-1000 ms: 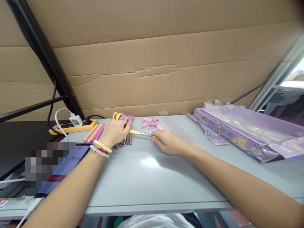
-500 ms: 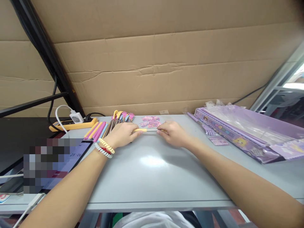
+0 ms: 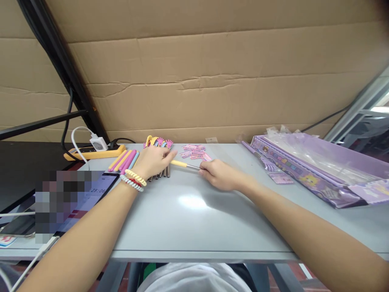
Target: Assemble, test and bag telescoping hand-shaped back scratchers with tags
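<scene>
My right hand (image 3: 217,174) is closed on the metal rod end of a back scratcher (image 3: 179,164), whose yellow handle points left toward my other hand. Its head is hidden in my right fingers. My left hand (image 3: 153,159) lies over a row of metal rods (image 3: 165,172) with small hand-shaped heads (image 3: 165,143) in pink, yellow and blue. The left thumb sticks out just above the tip of the yellow handle; the other left fingers are partly hidden. Beside my left wrist are several pink, yellow and blue handles (image 3: 127,159).
Pink printed cards (image 3: 196,151) lie behind my hands. At right, a purple scratcher (image 3: 251,149) and a card (image 3: 280,177) lie beside an open purple box (image 3: 306,174) with clear plastic bags. A yellow power strip (image 3: 100,152) and a tablet (image 3: 91,198) are at left.
My left hand has let go of the yellow handle and moved slightly left and up over the rods. The scratcher now tilts, still in my right hand.
</scene>
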The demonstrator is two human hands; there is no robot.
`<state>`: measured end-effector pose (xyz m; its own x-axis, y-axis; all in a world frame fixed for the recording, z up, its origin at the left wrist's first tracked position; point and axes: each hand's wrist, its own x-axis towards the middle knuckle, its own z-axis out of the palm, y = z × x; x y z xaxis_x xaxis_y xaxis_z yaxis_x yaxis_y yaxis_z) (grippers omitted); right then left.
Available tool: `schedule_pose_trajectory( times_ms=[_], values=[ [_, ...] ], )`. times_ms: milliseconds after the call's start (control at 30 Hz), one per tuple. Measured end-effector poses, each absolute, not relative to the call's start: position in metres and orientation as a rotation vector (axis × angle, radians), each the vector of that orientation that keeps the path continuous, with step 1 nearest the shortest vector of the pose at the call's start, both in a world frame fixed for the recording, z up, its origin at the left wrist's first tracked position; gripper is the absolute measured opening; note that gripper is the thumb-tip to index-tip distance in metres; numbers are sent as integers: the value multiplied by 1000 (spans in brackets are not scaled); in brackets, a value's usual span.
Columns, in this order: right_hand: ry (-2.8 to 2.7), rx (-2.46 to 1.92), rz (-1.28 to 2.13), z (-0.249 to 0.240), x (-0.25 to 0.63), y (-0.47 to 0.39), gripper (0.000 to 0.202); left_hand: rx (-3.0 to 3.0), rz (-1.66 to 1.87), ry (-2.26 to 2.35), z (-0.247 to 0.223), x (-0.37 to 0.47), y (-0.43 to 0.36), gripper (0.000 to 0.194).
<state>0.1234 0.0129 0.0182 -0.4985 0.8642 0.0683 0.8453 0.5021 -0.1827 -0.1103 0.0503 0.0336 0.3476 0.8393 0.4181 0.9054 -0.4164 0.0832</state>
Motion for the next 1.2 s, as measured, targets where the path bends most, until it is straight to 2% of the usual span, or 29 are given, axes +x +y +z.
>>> schedule_pose_trajectory(
  times_ms=[233,500,1000,1200],
  values=[
    [-2570,-1656,223,23,106,-2,47,-2456,-355,-1594,33,-113,55,62],
    [-2550,-1663,252,5,98,2,44,-2294,-184,-1582,33,-105,50,54],
    [-2408,-1656,348,4,97,-4,39,-2338,32,-1458,42,-97,40,45],
    [-2411,-1670,295,11,98,-6,39,-2324,-7,-1452,43,-94,35,49]
  ],
)
